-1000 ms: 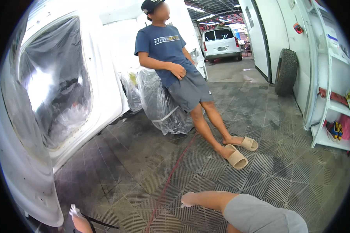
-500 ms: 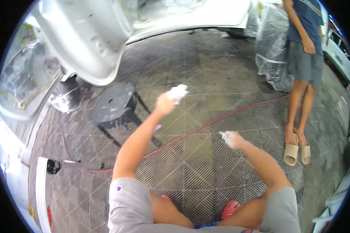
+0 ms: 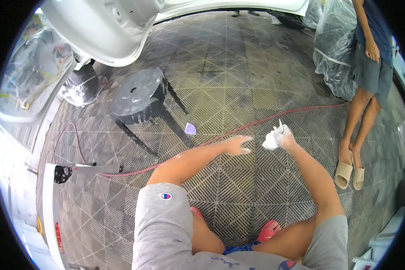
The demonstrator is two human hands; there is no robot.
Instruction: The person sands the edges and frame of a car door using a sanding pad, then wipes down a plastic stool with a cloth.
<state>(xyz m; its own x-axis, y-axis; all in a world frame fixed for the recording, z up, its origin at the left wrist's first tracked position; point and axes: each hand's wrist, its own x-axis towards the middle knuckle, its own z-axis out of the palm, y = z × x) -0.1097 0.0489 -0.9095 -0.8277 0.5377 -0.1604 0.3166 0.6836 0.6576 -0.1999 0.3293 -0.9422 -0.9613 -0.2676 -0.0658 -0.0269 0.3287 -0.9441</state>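
Note:
My left hand (image 3: 239, 145) reaches in over the floor near the middle, its fingers and thumb apart and nothing between them. Close by on the right, my right hand (image 3: 285, 137) is closed on a crumpled white cloth (image 3: 270, 141), with one whitened finger pointing up. A small gap separates the two hands. White dust coats the fingertips of both. To the left of my left hand, a small light-purple pad (image 3: 190, 129) lies on the floor beside the leg of a dusty black plastic stool (image 3: 137, 92).
A red hose (image 3: 297, 110) crosses the grid-tiled floor beyond my hands. White vehicle bodywork (image 3: 108, 33) overhangs at upper left. Another person (image 3: 369, 74) in sandals stands at right, beside a plastic-wrapped object (image 3: 335, 54). A white metal frame (image 3: 50, 202) stands at left.
The white cloth has passed from my left hand to my right. My left hand has come down and right, and the right hand has risen slightly. The view has shifted.

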